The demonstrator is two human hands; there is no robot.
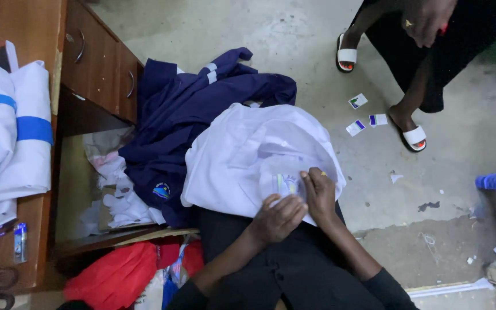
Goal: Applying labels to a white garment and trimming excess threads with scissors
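Two hands meet on a white garment [248,155] spread across the person's lap, near the middle of the view. The left hand [276,218] lies knuckles up with its fingers curled, pressing the cloth beside a small label [285,183] that looks to be on the fabric. The right hand [318,194] is bent at the wrist with its fingers drawn together at the label's right edge; whether they pinch the label or only the cloth, I cannot tell. Both forearms come in from the near edge in dark sleeves.

As I judge it, the garment could slide off the lap toward the floor, since much of it hangs to the left over a navy jacket [185,115]. The label could also shift or crease if the cloth bunches under the left hand. Loose labels [365,117] already lie on the floor near another person's sandalled foot [413,136] and could be trodden on.
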